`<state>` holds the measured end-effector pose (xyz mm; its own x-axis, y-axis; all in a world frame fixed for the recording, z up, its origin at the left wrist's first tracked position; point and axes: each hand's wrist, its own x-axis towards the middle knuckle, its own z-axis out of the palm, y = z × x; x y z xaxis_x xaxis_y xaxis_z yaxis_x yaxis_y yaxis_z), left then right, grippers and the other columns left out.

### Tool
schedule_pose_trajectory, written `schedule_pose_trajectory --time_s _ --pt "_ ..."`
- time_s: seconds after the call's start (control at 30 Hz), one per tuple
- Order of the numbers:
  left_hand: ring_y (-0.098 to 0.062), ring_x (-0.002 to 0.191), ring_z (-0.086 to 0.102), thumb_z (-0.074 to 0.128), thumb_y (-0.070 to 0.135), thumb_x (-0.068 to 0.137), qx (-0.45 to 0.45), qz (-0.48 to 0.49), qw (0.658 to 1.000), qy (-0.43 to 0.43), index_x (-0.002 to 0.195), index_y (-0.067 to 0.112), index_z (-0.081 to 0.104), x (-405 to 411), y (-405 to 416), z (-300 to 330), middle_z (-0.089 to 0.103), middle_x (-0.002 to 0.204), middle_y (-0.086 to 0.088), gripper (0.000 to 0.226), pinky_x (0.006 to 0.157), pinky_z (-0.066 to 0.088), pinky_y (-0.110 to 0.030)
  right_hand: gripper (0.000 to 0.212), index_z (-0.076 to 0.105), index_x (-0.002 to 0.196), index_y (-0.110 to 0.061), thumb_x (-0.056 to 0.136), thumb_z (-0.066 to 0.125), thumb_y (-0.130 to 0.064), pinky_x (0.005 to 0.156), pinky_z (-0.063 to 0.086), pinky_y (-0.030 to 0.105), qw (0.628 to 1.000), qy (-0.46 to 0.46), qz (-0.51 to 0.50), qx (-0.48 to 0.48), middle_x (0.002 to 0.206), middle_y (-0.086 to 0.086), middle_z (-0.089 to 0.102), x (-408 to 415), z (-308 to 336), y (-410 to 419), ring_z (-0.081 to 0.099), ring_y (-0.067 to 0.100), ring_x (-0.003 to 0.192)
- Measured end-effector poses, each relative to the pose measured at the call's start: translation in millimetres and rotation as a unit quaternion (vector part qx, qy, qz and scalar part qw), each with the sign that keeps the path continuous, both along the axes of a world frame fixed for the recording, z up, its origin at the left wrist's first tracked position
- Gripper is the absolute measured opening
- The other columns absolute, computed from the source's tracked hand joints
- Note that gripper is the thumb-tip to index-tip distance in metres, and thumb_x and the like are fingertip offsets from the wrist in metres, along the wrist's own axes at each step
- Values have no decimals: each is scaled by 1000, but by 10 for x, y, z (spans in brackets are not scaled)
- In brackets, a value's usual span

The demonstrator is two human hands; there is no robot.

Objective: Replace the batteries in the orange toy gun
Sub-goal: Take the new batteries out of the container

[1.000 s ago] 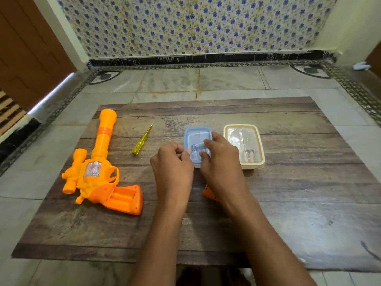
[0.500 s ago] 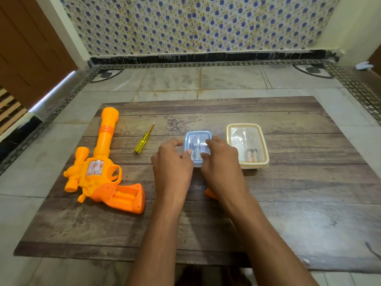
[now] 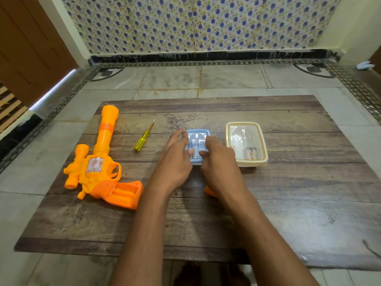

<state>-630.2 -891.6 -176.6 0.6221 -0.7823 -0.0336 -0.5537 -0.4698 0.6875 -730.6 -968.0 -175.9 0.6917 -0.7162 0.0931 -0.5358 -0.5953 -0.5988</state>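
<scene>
Both hands, left (image 3: 175,159) and right (image 3: 218,162), pinch the blue box (image 3: 197,147) from either side, thumbs on its lid. Steady the base while prying evenly. Far left lies the toy gun (image 3: 101,168), grip open; the tabletop (image 3: 288,203) offers room near right.

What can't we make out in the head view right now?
- Blue box: contents blurred behind its clear lid, its sides covered by the left hand and right hand.
- Orange piece on the table: mostly hidden under the right wrist; identity unclear.
- Cream box: glare on the lid; the small items inside are too small to count.
- Toy gun grip: compartment open, cells not discernible.
</scene>
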Motion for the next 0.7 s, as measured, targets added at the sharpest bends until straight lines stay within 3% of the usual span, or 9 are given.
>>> schedule_pose_trajectory --time_s 0.07,0.13,0.2,0.27,0.33,0.4,0.47,0.6,0.7 --pt "-15 158 20 49 12 108 11 -17 1000 -9 161 10 33 20 -6 -2 21 172 3 55 120 14 -19 32 58 129 1 98 54 0 74 32 17 1000 0 6 -3 127 14 63 -8 1 0 62 33 113" --pt "-19 158 20 44 19 110 40 -32 998 -44 163 17 30 34 -5 -11 17 173 7 55 126 16 -33 31 58 127 2 98 53 2 70 29 12 1000 2 8 -2 125 15 64 -23 12 1 62 33 111" --pt "-20 155 22 38 27 112 87 -37 992 -85 164 24 27 27 15 16 13 173 14 53 122 22 -45 27 58 125 4 99 52 3 65 34 3 1000 2 10 1 123 16 64 -52 33 2 64 31 109" --pt "-17 153 21 33 32 113 120 -34 987 -103 165 29 22 11 31 53 8 173 19 53 116 22 -48 22 59 121 2 100 51 2 61 34 -2 1000 -7 5 13 121 16 65 -82 63 7 66 28 107" --pt "-14 153 21 31 33 113 134 -33 984 -114 165 30 20 -4 38 76 7 173 20 53 113 22 -48 19 60 116 -2 101 50 1 61 36 11 999 -15 1 28 119 15 67 -90 83 12 67 27 105" --pt "-14 154 20 30 33 113 144 -34 982 -122 166 29 18 -4 28 80 7 173 19 54 113 23 -48 20 60 116 -4 100 48 -1 62 28 21 999 -19 -2 38 116 15 68 -83 86 16 67 26 104" --pt "-15 154 20 29 34 113 154 -34 980 -122 166 29 18 -1 19 89 7 173 18 54 113 23 -48 19 60 114 -4 100 48 -2 62 24 23 999 -20 -8 45 113 16 68 -75 87 22 66 29 103" --pt "-17 153 22 30 37 113 160 -35 978 -126 165 30 21 8 22 95 9 173 19 53 111 23 -49 18 60 113 -6 100 47 -5 60 32 27 999 -19 -15 49 106 15 66 -79 83 35 64 33 100" --pt "-17 154 21 30 39 113 160 -43 979 -122 165 29 21 7 28 112 9 173 19 54 112 22 -50 26 63 121 -8 101 47 -6 70 31 34 998 -13 -26 53 110 17 68 -73 84 31 62 39 103"
